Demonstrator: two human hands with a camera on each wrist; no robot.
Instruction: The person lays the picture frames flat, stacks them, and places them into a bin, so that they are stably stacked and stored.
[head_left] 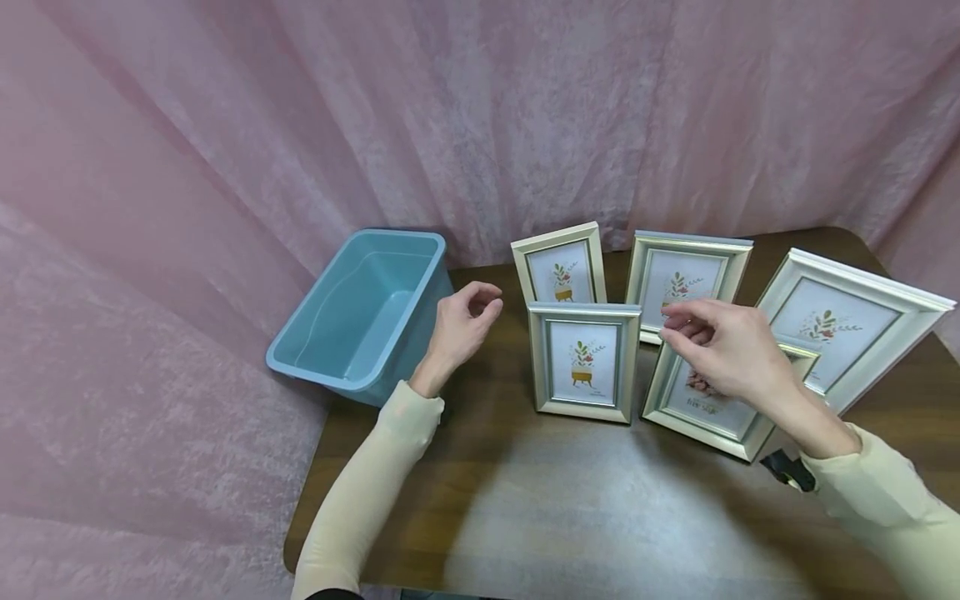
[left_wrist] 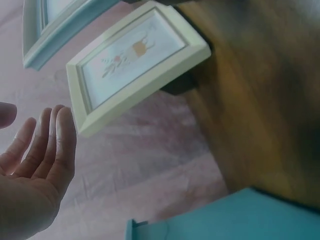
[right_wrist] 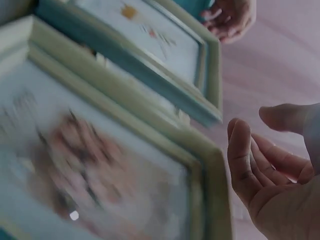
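Note:
Several upright picture frames stand on the table. My left hand (head_left: pixel 459 329) hovers between the blue tub (head_left: pixel 360 387) and the cream frame (head_left: pixel 558 267) at the back left, fingers loosely bent, holding nothing. The left wrist view shows that cream frame (left_wrist: pixel 135 60) beyond the fingertips. My right hand (head_left: pixel 723 350) is above the front right frame (head_left: pixel 701 417) and hides part of its picture. Its thumb and fingers are apart, with nothing between them. In the right wrist view this frame (right_wrist: pixel 90 160) is blurred, beside the hand. A silver-edged frame (head_left: pixel 585 358) stands front middle.
Behind stands another frame (head_left: pixel 686 271) with a plant picture; a larger white frame (head_left: pixel 832 325) is at the right. A black object (head_left: pixel 787 469) lies near the right wrist. Pink curtain (head_left: pixel 487 125) hangs behind the brown table (head_left: pixel 480 467).

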